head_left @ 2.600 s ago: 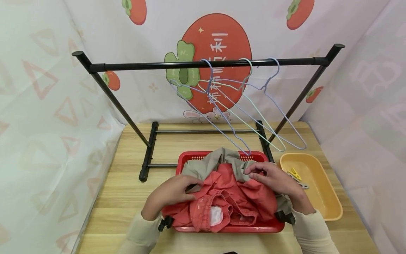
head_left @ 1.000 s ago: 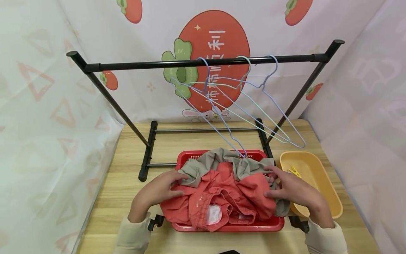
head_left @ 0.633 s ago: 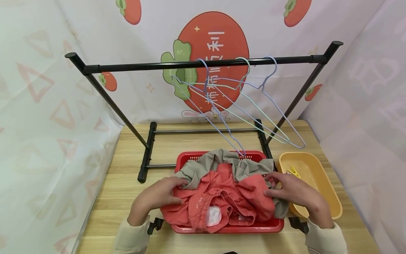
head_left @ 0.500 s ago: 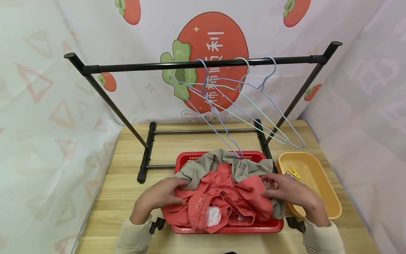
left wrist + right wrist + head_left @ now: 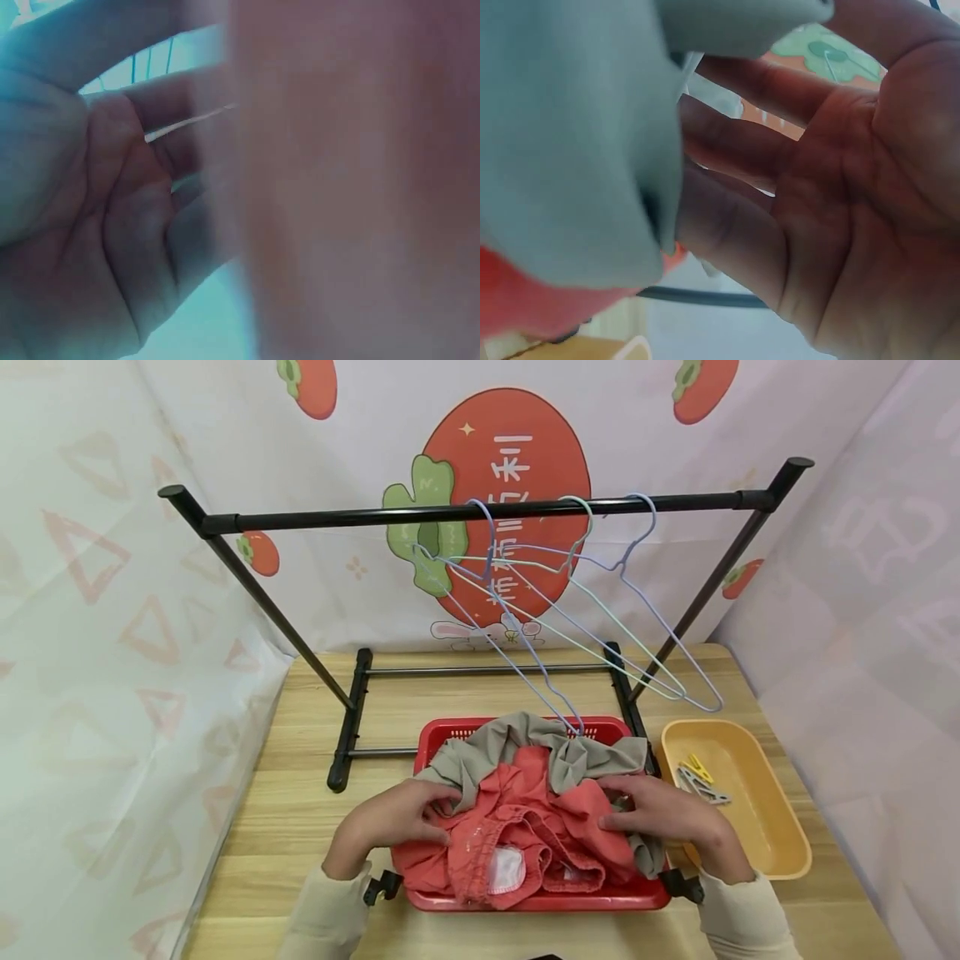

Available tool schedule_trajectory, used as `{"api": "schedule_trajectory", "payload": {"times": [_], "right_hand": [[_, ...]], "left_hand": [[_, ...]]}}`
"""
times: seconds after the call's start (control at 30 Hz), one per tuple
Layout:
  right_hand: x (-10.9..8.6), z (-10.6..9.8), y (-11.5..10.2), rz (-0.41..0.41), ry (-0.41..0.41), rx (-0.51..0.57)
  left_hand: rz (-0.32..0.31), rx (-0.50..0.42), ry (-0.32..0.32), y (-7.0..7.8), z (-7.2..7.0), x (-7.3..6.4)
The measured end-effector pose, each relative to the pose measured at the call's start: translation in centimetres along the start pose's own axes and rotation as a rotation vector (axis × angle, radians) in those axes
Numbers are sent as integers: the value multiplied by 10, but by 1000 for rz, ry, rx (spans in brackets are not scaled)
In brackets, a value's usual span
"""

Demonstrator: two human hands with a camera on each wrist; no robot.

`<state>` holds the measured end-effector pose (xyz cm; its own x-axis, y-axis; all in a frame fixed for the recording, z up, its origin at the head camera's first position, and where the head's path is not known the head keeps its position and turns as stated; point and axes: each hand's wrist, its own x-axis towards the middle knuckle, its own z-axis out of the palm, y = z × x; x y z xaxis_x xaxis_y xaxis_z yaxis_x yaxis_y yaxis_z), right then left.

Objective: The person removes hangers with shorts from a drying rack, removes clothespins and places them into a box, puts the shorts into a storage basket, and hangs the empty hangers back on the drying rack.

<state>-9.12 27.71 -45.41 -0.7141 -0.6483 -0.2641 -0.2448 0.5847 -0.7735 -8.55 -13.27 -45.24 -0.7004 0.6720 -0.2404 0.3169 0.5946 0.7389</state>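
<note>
A red garment [image 5: 525, 827] with an elastic waistband and a white label lies bunched over a grey garment [image 5: 487, 756] in a red basket [image 5: 540, 903]. At the pile's left edge rests my left hand [image 5: 393, 818], thumb apart from the fingers. In the left wrist view a blurred reddish cloth [image 5: 352, 187] hides its fingertips. My right hand [image 5: 667, 812] lies at the right edge, its fingers against the cloth. The right wrist view has those fingers fairly straight, touching grey fabric [image 5: 577, 142], the palm uncovered.
Behind the basket stands a black clothes rack [image 5: 337, 517]. Three wire hangers hang from it, including a blue hanger [image 5: 530, 649] reaching down to the basket and a green hanger [image 5: 611, 625]. A yellow tray [image 5: 772, 835] with clothespins [image 5: 701, 785] sits at right.
Both hands spread outward to the pile's sides, then moved slightly inward over the last half second. The right side of the red garment has been pushed inward. The near blue hanger sways slightly.
</note>
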Motion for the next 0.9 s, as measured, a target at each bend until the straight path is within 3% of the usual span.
{"api": "schedule_trajectory", "payload": {"times": [0.13,0.33,0.73,0.9], "right_hand": [[3,4,-3,19,-37,20],[6,10,-3,64,-37,-25],[13,12,2,59,-39,-36],[10,12,0,76,-23,-26]], "left_hand": [[-6,45,-65,2,2,7],[5,140,-111,6,4,15],[7,92,-122,1,6,20],[27,58,-51,-1,4,10]]}}
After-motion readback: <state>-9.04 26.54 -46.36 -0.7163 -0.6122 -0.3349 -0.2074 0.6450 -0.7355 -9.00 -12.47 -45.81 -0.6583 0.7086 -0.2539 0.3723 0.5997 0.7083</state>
